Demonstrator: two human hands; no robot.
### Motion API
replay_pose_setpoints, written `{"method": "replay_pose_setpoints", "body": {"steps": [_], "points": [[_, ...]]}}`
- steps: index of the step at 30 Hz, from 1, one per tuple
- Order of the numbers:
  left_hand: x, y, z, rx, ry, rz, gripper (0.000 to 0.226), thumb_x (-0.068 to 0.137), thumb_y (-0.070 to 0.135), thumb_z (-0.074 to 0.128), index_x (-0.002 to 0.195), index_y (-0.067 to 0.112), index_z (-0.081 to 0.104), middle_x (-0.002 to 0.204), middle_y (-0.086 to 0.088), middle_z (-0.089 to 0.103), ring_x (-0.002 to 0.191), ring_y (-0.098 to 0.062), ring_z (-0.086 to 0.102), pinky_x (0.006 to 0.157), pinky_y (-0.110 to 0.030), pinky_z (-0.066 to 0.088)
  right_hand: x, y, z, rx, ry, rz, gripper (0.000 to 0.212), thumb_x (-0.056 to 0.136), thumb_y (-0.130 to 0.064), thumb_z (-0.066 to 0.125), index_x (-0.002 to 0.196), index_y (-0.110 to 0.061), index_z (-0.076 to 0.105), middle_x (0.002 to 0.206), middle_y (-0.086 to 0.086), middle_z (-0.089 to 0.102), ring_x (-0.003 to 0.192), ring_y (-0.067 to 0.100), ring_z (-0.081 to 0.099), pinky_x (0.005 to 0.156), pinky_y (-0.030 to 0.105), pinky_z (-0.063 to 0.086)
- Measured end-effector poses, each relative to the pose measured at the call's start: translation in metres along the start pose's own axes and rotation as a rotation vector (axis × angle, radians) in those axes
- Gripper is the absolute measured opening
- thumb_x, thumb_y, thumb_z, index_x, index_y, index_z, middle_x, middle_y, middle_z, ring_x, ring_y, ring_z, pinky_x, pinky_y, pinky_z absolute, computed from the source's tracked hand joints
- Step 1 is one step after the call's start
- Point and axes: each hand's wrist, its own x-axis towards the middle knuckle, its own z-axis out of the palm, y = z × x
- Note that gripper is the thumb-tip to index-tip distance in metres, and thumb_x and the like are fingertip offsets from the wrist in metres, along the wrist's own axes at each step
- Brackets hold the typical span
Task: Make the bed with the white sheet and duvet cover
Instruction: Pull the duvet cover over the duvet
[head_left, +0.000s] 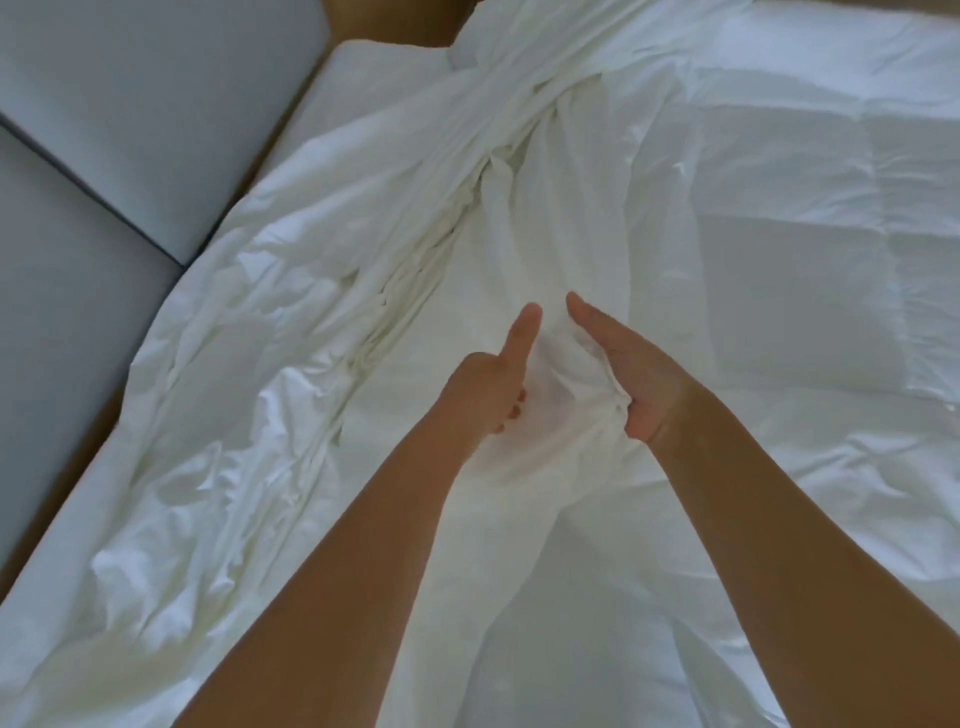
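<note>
the duvet cover (519, 249) is thin, smooth white cloth, slightly see-through where it stretches between my two hands. it lies down the middle of the bed. its long axis runs from between my forearms away to the far end, and it leans a little leftward there. along its left side the cloth is gathered into a tight ridge of narrow pleats on the same line.

my left hand (488, 384) grips the cover, thumb stuck straight out pointing away, the other fingers (511, 408) curled into the cloth. my right hand (639, 374) faces it, thumb straight along the top with a wad bunched in its crook. its other fingers are under the cloth, so i cannot tell how they lie.

on the right lies the duvet (810, 218), puffy and stitched into soft squares. to the left is more crumpled white cloth (218, 395); whether it is sheet or cover i cannot tell. a rounded mattress corner (358, 67) shows at the far end. beyond a brown strip of floor (395, 21) stand flat grey padded panels (104, 104).
</note>
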Motion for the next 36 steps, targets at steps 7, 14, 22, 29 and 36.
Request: {"method": "replay_pose_setpoints", "body": {"steps": [7, 14, 22, 29, 36], "points": [[0.02, 0.022, 0.008, -0.014, 0.037, 0.217, 0.034, 0.092, 0.014, 0.055, 0.059, 0.011, 0.045, 0.061, -0.006, 0.047, 0.063, -0.021, 0.047, 0.058, -0.031, 0.041, -0.009, -0.008, 0.003, -0.488, 0.024, 0.012, 0.042, 0.067, -0.045, 0.069, 0.096, -0.015, 0.066, 0.082, -0.004, 0.075, 0.076, 0.008, 0.071, 0.058, 0.016, 0.053], [0.001, 0.047, 0.005, -0.118, -0.135, 0.343, 0.029, 0.092, 0.024, 0.059, 0.078, -0.001, 0.061, 0.085, -0.019, 0.066, 0.081, -0.027, 0.067, 0.087, -0.042, 0.055, -0.005, 0.015, 0.0, -0.592, -0.03, 0.02, 0.036, 0.079, -0.018, 0.072, 0.111, -0.031, 0.062, 0.108, -0.004, 0.069, 0.105, 0.018, 0.063, 0.087, 0.033, 0.053], [-0.01, -0.008, 0.012, -0.145, -0.203, -0.226, 0.065, 0.081, 0.069, 0.049, 0.097, 0.007, 0.061, 0.085, -0.002, 0.066, 0.073, -0.016, 0.064, 0.055, -0.025, 0.046, -0.01, 0.012, -0.015, -0.25, -0.054, -0.071, 0.028, 0.062, -0.039, 0.071, 0.079, -0.017, 0.077, 0.086, 0.008, 0.073, 0.078, 0.02, 0.071, 0.064, 0.029, 0.057], [-0.008, 0.019, 0.025, 0.058, 0.105, 0.359, 0.03, 0.09, 0.012, 0.054, 0.06, 0.009, 0.048, 0.062, -0.009, 0.047, 0.059, -0.02, 0.046, 0.058, -0.034, 0.044, -0.02, 0.017, -0.029, -0.468, -0.188, -0.017, 0.037, 0.069, -0.031, 0.079, 0.104, -0.027, 0.069, 0.103, 0.0, 0.072, 0.095, 0.016, 0.069, 0.071, 0.025, 0.056], [-0.026, 0.03, 0.033, -0.235, 0.009, 0.445, 0.032, 0.091, 0.026, 0.058, 0.063, 0.014, 0.049, 0.063, -0.003, 0.048, 0.063, -0.017, 0.048, 0.067, -0.03, 0.045, -0.017, 0.032, -0.027, -0.233, -0.187, -0.165, 0.016, 0.082, -0.017, 0.063, 0.094, -0.021, 0.075, 0.097, 0.005, 0.073, 0.094, 0.021, 0.069, 0.073, 0.029, 0.055]]}}
